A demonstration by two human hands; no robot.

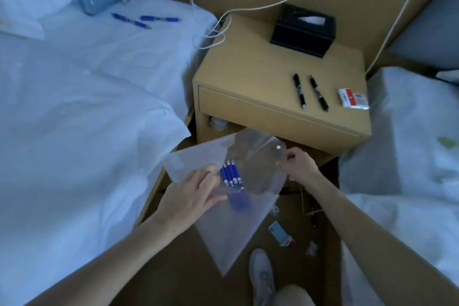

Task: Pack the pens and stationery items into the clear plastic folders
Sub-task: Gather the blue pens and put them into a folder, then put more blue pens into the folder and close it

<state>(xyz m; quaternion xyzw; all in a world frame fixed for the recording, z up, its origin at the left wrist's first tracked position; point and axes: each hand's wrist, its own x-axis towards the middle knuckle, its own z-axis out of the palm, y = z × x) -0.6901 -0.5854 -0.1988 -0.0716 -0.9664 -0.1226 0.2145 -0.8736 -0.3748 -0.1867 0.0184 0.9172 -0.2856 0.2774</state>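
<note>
Clear folder (238,218), 6 o'clock, above floor: left hand (191,196) feeding blue pens (232,176) in, fingers curled round them; right hand (296,164) pinching flap aside for access. Two black pens (310,92), surface (248,77), 1 o'clock, unpacked.

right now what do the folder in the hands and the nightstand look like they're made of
The folder looks like thin frosted translucent plastic: the blue pens show blurred through it and it flexes. The nightstand looks like light matte wood or wood-look laminate; which one is unclear, as no grain shows.
</note>
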